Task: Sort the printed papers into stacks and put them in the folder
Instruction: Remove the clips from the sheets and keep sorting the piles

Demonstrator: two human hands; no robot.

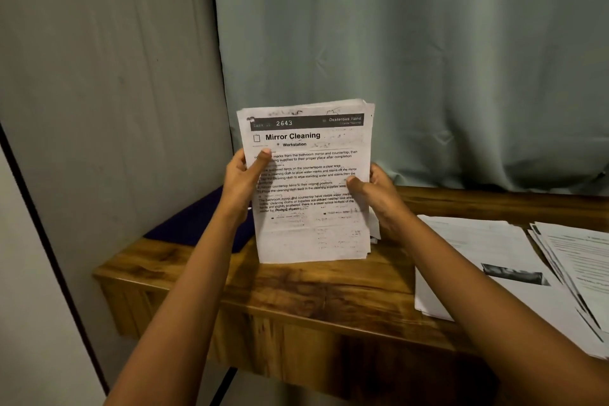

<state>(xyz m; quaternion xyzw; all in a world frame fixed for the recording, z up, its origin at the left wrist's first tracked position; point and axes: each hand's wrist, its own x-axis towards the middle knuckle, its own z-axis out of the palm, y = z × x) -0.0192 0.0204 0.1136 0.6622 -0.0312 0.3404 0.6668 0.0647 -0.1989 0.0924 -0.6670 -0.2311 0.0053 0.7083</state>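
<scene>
The left hand [242, 180] and the right hand [375, 189] are gripping a stack of papers [309, 181], one on each side. It is standing on its bottom edge on the wooden table [329, 290]. With a loose grip, sheets could be sliding out and mixing with the other papers [494, 257] lying nearby. The dark blue thing [194, 224] behind is maybe the folder.

The stack of papers [309, 181] is white with black print and a dark header band. The table [316, 293] is brown wood grain; the curtain [412, 53] is pale green.
</scene>
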